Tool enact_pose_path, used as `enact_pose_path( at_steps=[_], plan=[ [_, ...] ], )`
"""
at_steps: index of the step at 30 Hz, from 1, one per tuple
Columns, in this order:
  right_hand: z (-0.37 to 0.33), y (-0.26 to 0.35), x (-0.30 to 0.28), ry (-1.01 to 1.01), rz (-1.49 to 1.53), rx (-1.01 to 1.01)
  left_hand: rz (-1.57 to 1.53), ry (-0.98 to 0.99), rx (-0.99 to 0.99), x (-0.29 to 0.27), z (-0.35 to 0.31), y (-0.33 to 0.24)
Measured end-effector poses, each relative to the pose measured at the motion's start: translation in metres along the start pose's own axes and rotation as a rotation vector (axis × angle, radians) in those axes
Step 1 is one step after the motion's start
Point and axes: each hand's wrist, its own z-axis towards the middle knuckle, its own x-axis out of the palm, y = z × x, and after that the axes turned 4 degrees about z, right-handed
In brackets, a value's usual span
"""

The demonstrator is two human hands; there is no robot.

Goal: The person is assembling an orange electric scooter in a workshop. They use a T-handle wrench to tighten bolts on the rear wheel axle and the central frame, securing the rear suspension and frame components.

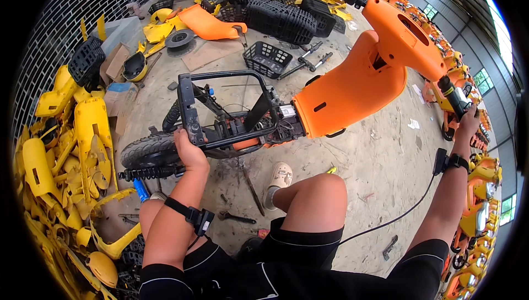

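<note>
A stripped scooter [264, 118] with an orange front shell [358, 85] is held tipped over a dusty concrete floor [380, 162]. The black rear frame [190, 115] is clenched by the left hand [187, 148]; the handlebar grip [453, 97] at the far end is grasped by the right hand [468, 123]. Left of the scooter, yellow body panels [66, 151] are heaped against a tiled wall [66, 8]. Beyond it, black baskets [281, 19] are piled. Right of it, orange scooters [479, 190] are lined beneath windows.
</note>
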Motion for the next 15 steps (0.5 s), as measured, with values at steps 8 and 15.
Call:
enact_pose_path(
  at_steps=[8, 15],
  plan=[
    [-0.022, 0.042, 0.012, -0.276, -0.297, -0.146, -0.004, -0.026, 0.031, 0.004, 0.001, -0.004],
    [-0.199, 0.172, 0.074, 0.201, 0.138, -0.385, 0.028, 0.033, -0.038, -0.012, 0.002, 0.003]
  ],
)
